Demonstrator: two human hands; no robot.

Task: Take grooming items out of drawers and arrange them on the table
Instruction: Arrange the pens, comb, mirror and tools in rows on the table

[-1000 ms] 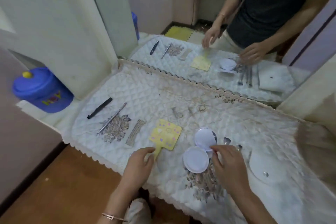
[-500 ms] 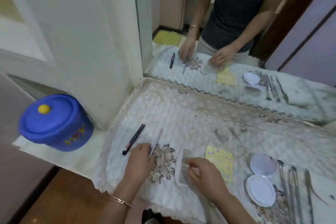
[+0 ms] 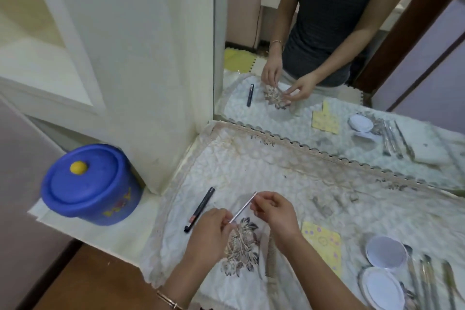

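White quilted cloth (image 3: 289, 178) w/ lace edge covers most of the table (image 3: 125, 234). A bare cream strip shows at the left, where a blue tub (image 3: 88, 184) w/ yellow knob sits. White cabinet (image 3: 130, 58) stands behind the tub. A mirror (image 3: 339, 98) runs along the back of the table and shows the person's torso and hands. Wood floor (image 3: 83, 282) is below left.

On the cloth, L to R: black pen (image 3: 200, 209) lying diagonal, then a comb (image 3: 270, 257) just beside the flower embroidery and partly under the R wrist. Next is a flat yellow piece (image 3: 324, 241) w/ dots, then an open round compact (image 3: 385, 254). A row of metal tools (image 3: 425, 279) lies at the far R, touching or just beside the compact.

Hands are close together over the embroidery, near the pen. Both hold one thin metal stick (image 3: 242, 206), tilted, top end pointing away. Left hand (image 3: 208, 236) pinches the low end w/ thumb and fingertips, other fingers curled. Right hand (image 3: 274, 214) pinches higher up, fingers bent in. The stick looks lifted off the cloth, w/ a faint shadow under it. Bracelet (image 3: 168, 299) on the L wrist.
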